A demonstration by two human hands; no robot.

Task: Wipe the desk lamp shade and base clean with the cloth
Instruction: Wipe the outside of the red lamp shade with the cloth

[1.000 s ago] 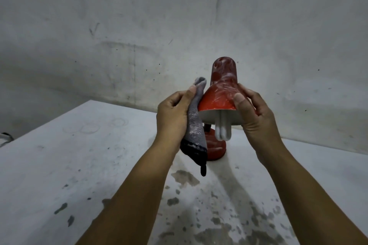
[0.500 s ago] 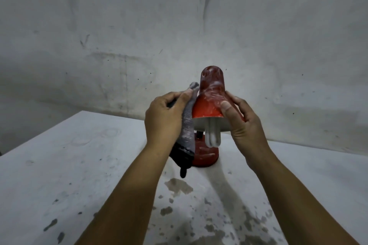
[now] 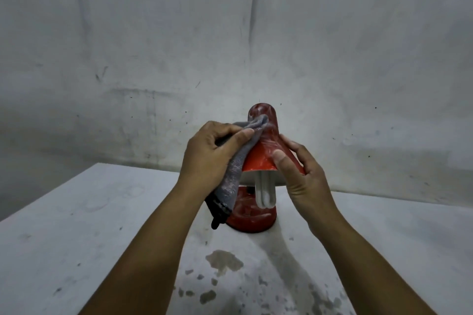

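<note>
A red desk lamp stands on the white table, its dusty shade (image 3: 263,135) tilted toward me with a white coiled bulb (image 3: 266,193) hanging below the rim. The round red base (image 3: 249,217) sits under it. My left hand (image 3: 207,156) grips a grey cloth (image 3: 234,174) and presses it against the shade's left side, its upper end up on the neck. The cloth's dark lower end hangs in front of the base. My right hand (image 3: 304,176) holds the shade's right side, thumb on the front.
The white table (image 3: 89,225) is scuffed, with patches of chipped paint near me. A stained grey wall (image 3: 230,46) rises close behind the lamp. The table's left edge runs diagonally at the left.
My left hand has slid the cloth up the shade's left side toward the neck. The right hand keeps its hold. The view has shifted slightly.
</note>
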